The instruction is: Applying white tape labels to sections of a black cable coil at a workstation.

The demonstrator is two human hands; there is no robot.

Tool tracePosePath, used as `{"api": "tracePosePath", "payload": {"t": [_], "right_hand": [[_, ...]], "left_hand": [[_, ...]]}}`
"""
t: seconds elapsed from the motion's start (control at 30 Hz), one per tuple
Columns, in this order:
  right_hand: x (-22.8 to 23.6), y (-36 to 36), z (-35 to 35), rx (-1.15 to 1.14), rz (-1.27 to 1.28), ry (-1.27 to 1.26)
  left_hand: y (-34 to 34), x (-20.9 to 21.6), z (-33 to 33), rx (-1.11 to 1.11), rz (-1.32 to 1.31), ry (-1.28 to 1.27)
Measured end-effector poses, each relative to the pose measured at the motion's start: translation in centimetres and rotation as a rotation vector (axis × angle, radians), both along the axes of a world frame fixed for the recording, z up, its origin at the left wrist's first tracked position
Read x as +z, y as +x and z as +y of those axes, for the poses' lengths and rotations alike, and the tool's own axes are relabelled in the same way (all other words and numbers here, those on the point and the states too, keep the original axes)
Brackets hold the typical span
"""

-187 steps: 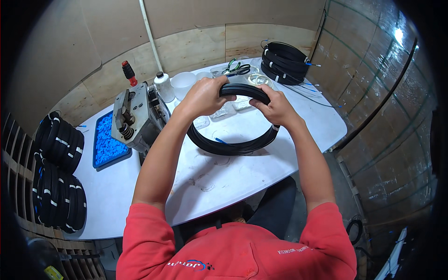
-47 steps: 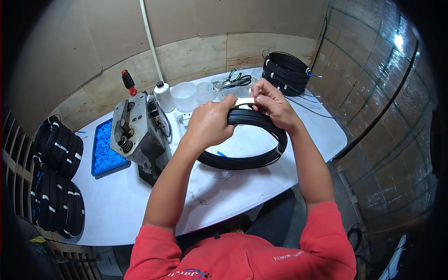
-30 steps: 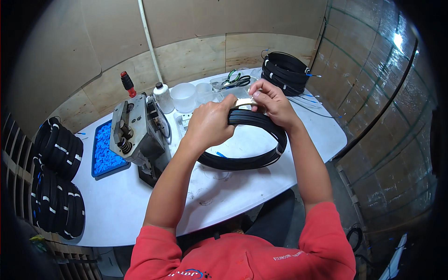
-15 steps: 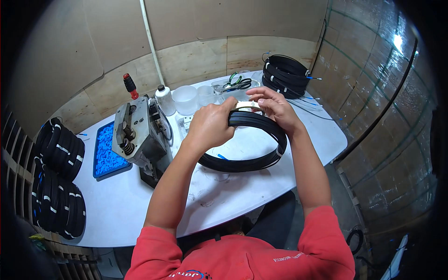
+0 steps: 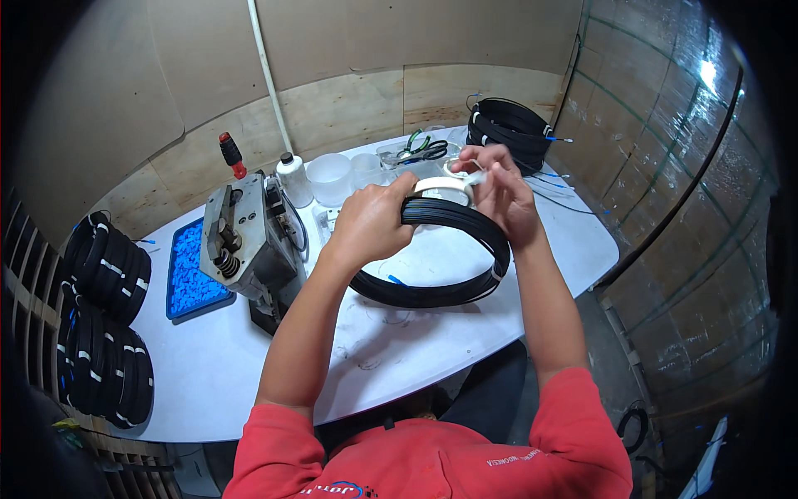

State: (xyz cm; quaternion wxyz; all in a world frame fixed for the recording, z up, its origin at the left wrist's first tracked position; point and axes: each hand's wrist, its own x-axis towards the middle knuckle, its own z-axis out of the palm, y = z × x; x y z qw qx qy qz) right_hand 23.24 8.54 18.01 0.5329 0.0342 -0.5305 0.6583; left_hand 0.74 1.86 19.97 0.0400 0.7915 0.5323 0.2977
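Observation:
A black coil of thin cable is held up over the white table. My left hand grips the coil's upper left part. My right hand is at the coil's top right, its fingers pinching a strip of white tape that runs from a white tape roll sitting against the top of the coil. A white band wraps the coil on its right side.
A grey metal machine stands left of my hands, a blue tray of small blue pieces beside it. Clear cups, a white bottle and cutters sit behind. Stacked black coils lie at back right and far left.
The coil has stayed in about the same place. My right hand's fingers have shifted at the coil's top, drawing the white tape out from the roll. My left hand keeps its grip.

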Motion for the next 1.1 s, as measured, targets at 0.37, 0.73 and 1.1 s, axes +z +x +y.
{"api": "tracePosePath", "payload": {"t": [0.37, 0.73, 1.1], "right_hand": [[0.2, 3.0, 1.4, 0.107, -0.644, -0.12], [2.5, 2.2, 1.1, -0.845, -0.515, 0.15], [14.3, -0.5, -4.7, -0.943, -1.298, 0.63]], "left_hand": [[-0.7, -0.5, 0.7, 0.068, -0.002, 0.0], [-0.7, -0.2, 0.5, 0.044, -0.062, -0.025], [1.4, -0.1, -0.7, 0.092, 0.038, 0.083]]}}
